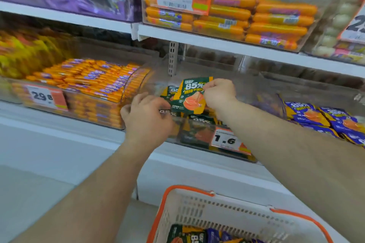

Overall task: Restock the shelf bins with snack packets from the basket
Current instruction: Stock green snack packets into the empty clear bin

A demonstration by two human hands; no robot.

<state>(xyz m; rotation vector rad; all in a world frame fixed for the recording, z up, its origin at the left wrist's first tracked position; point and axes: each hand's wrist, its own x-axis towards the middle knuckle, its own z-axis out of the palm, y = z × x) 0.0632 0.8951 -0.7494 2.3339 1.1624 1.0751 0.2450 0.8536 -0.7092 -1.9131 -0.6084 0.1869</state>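
My right hand (218,92) pinches the top corner of a green snack packet (190,96) printed "85%" and holds it upright over a clear shelf bin (197,150) with a "1.6" price tag. Several matching green packets (199,122) lie in that bin. My left hand (147,116) reaches into the bin's left side, fingers curled on the packets there. A white basket with orange rim and handles (197,205) sits below, at the bottom of the view. It holds green and blue packets (197,235).
A bin of blue "85%" packets (324,120) stands to the right. A bin of orange sausage sticks (88,83) with a "29.8" tag lies to the left. The upper shelf (217,44) carries a bin of orange sausages (256,19) tagged "28.8".
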